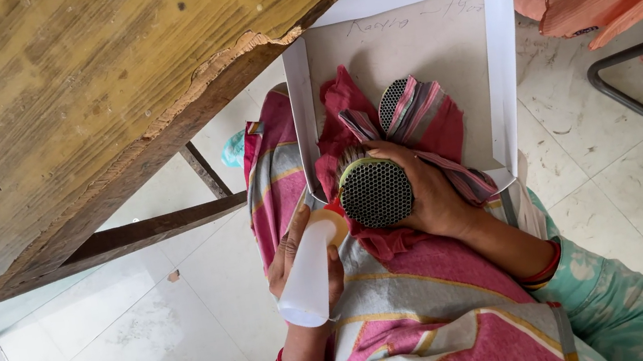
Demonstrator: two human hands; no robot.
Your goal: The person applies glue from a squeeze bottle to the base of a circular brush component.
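Left hand (pixel 299 255) grips smooth white plastic bottle (pixel 309 275); right hand (pixel 428 192) clasps round honeycomb-mesh disc (pixel 376 192) over red cloth (pixel 344 106), cardboard tray's (pixel 509 68) near edge.

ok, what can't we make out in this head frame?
- Bottle tip: hidden behind the bundle it points at, so contact can't be told.
- Right hand fingers: wrapped behind the bundle, grip hidden.
- Second bundle: mostly covered by striped cloth.
- Tray near edge: under red cloth and the hand.
- Left hand palm: hidden by the bottle.

Left hand (pixel 293 258) gripping white bottle (pixel 310 278), right hand (pixel 422 189) clasping honeycomb bundle (pixel 375 190)
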